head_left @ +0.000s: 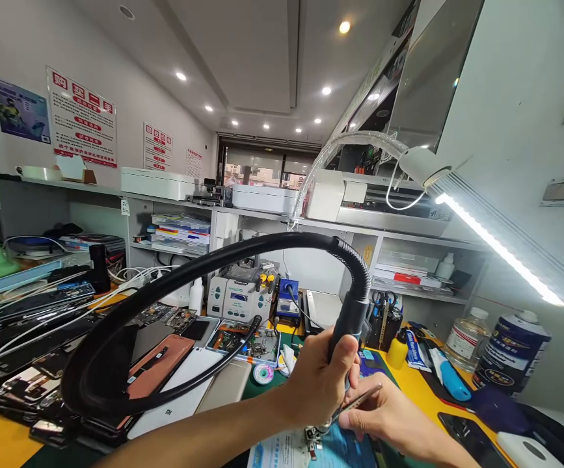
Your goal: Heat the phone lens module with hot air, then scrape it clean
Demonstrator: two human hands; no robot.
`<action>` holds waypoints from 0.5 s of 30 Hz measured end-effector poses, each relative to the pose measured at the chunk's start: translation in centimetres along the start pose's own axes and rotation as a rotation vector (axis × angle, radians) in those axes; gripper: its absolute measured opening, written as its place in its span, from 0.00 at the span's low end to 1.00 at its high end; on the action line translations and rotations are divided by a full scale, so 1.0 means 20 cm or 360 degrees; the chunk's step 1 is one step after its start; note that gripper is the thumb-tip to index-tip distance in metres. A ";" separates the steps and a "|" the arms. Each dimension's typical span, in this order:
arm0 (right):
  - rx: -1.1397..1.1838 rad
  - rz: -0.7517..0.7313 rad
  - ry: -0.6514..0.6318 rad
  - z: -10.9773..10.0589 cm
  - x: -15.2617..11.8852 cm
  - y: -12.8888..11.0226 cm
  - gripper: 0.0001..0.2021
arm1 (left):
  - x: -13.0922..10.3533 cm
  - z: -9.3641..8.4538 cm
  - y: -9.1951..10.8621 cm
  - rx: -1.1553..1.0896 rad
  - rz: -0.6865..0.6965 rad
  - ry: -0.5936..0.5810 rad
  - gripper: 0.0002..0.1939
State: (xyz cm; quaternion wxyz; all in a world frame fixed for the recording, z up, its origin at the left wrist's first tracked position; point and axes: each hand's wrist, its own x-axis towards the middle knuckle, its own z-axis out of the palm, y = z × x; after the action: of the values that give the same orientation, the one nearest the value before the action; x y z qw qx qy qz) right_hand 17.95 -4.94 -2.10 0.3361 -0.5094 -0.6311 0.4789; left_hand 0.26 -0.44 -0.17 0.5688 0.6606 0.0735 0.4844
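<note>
My left hand is wrapped round the black handle of a hot-air tool, whose thick black hose loops out to the left. The handle stands nearly upright, its nozzle end low and mostly behind my hand. Just to the right, my right hand pinches thin metal tweezers, angled down to the left. Below both hands, small metal parts lie near the tool's lower end, over a blue and white printed sheet. Fine contact at the tweezer tips cannot be made out.
Phones and phone parts crowd the left. A parts tray, a solder spool and a grey-white station stand behind. At right are a yellow bottle, a clear bottle and a dark can; a lit lamp hangs above.
</note>
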 end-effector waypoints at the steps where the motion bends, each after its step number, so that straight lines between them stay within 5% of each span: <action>1: -0.0001 -0.0006 -0.0003 0.00 0.00 0.00 0.17 | 0.00 0.01 0.01 -0.0013 -0.0007 0.0007 0.21; 8: 0.0011 -0.0064 -0.0042 0.01 0.00 -0.03 0.20 | -0.03 0.05 0.08 -0.0107 -0.0134 -0.0128 0.30; 15: -0.0016 -0.0013 -0.0007 0.00 0.01 -0.01 0.17 | 0.02 -0.01 0.00 -0.0080 -0.0126 -0.0092 0.21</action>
State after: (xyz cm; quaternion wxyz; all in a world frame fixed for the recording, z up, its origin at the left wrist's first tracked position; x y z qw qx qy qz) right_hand 17.81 -4.76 -2.02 0.3340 -0.5074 -0.6364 0.4754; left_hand 0.38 -0.08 0.14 0.6059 0.6564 0.0708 0.4439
